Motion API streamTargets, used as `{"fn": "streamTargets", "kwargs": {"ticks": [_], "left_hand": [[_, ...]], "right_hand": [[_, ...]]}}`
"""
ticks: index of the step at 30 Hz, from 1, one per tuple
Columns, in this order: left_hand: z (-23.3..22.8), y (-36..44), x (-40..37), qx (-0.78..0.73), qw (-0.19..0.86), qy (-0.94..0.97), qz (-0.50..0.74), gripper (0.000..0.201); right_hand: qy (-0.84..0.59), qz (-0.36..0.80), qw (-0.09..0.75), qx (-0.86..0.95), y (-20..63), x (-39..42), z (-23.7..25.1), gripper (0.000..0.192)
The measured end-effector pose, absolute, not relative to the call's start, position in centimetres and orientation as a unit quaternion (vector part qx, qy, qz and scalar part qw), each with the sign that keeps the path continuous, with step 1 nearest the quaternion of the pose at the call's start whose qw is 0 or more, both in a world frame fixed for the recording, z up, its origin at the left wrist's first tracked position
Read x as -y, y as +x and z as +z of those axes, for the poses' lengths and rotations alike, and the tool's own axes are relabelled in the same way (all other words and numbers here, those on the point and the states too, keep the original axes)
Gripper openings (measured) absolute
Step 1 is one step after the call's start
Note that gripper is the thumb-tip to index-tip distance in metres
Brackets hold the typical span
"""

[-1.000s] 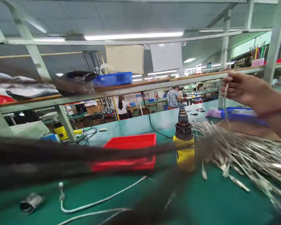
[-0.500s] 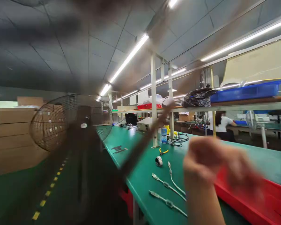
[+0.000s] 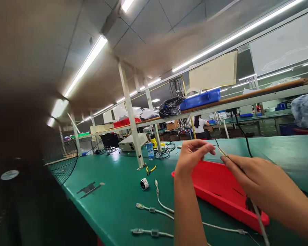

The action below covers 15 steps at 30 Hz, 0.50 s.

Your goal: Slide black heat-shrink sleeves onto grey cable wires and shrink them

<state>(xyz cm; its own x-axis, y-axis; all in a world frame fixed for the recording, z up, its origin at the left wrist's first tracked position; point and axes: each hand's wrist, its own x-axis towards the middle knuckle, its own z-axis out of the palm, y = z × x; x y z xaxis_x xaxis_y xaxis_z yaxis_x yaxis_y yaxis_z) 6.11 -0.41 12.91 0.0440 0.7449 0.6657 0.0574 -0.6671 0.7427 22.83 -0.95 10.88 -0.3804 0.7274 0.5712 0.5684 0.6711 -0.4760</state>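
One white cable (image 3: 260, 222) is pinched in the right hand (image 3: 254, 172), its tip above the red tray (image 3: 218, 177); the left hand (image 3: 191, 157) curls beside that tip, grip unclear; a slack pinch could drop it

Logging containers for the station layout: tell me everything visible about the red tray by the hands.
The red tray is long and shallow with raised walls, and looks like smooth plastic. It sits open side up on the green bench, slanting across the view. On its floor are thin dark strips or marks and, toward the near right end, a dark item too obscured to identify. The left hand and right hand hide parts of it; whether either touches it can't be told.
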Motion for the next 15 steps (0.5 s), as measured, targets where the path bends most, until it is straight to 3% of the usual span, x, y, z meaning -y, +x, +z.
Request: {"fn": "streamTargets", "kwargs": {"ticks": [4, 8, 11, 15], "left_hand": [[13.1, 6.4, 0.4, -0.214, 0.317, 0.651, 0.655, 0.037], [12.7, 7.1, -0.1, -0.138, 0.378, 0.702, 0.588, 0.059], [12.4, 7.9, -0.4, -0.155, 0.386, 0.715, 0.562, 0.062], [12.7, 8.8, -0.2, -0.082, 0.371, 0.704, 0.600, 0.058]], "right_hand": [[-0.263, 0.315, 0.402, 0.818, 23.3, 2.1, 11.8, 0.051], [-0.164, 0.495, 0.374, 0.767, 23.9, 2.7, 11.8, 0.056], [-0.139, 0.559, 0.346, 0.741, 24.2, 2.4, 10.9, 0.055], [-0.148, 0.548, 0.309, 0.763, 24.6, 2.3, 10.2, 0.053]]}}
